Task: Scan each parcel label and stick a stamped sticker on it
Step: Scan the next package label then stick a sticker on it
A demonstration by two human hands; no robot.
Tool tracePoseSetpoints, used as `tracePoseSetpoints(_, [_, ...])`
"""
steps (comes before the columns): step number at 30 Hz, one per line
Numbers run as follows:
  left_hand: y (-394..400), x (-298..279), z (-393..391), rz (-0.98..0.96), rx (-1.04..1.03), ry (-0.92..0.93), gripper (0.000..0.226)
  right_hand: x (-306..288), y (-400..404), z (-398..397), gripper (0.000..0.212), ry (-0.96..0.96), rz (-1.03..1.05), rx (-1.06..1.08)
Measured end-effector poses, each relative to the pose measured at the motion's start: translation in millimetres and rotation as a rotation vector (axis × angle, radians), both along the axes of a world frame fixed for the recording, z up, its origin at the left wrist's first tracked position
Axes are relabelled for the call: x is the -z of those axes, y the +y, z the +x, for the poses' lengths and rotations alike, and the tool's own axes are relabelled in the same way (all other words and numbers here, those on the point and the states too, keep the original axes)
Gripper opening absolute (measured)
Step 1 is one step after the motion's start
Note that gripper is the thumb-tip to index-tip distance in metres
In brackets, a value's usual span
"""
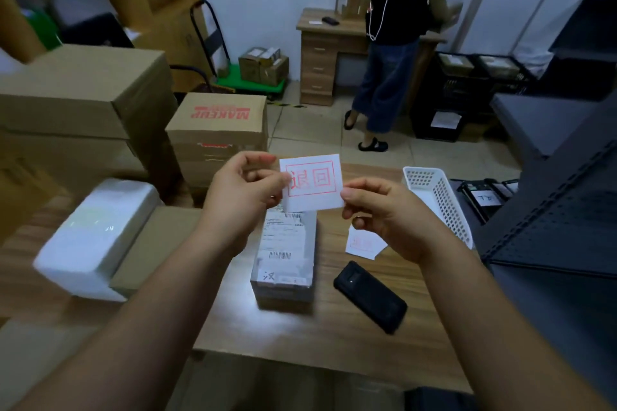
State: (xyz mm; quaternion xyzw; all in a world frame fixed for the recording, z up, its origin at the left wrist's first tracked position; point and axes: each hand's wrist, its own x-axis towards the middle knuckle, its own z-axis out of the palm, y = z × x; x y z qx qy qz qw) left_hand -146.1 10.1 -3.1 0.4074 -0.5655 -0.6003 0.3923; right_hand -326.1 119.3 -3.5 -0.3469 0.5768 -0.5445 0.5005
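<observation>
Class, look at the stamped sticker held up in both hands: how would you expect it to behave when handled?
The stamped sticker is a thin paper sheet, so probably very light and floppy. The left hand and right hand each pinch an edge, which likely keeps it flat. It would probably crease or curl if gripped carelessly.

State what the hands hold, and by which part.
Both hold one stamped sticker: left hand pinches its left edge, right hand its lower right corner.
</observation>
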Motion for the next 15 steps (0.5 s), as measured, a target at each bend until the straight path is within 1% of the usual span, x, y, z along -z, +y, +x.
tracePoseSetpoints(2, [4, -11, -1, 0.000, 0.005, 0.021, 0.027, -6, 4, 2, 0.006, 0.008, -0.019, 0.004])
tracePoseSetpoints(6, [13, -26, -3, -0.018, 0.026, 0.026, 0.029, -14, 14, 2, 0.007, 0.012, -0.066, 0.029])
tracePoseSetpoints(11, [21, -47, -8, -0.049, 0.022, 0.011, 0.033, -23, 21, -1, 0.008, -0.054, -0.082, 0.060])
tracePoseSetpoints(12, [22, -51, -10, -0.090, 0.025, -0.020, 0.035, -25, 22, -3, 0.011, -0.076, -0.092, 0.070])
tracePoseSetpoints(13, [24, -54, -11, -0.176, 0.015, -0.078, 0.036, -27, 22, -4, 0.014, -0.096, -0.097, 0.089])
tracePoseSetpoints(14, [26, -57, -11, -0.324, -0.007, -0.155, 0.038, -27, 21, -6, 0.014, -0.103, -0.101, 0.122])
tracePoseSetpoints(15, [29, -59, -10, -0.533, -0.024, -0.236, 0.039, -28, 21, -8, 0.010, -0.102, -0.101, 0.161])
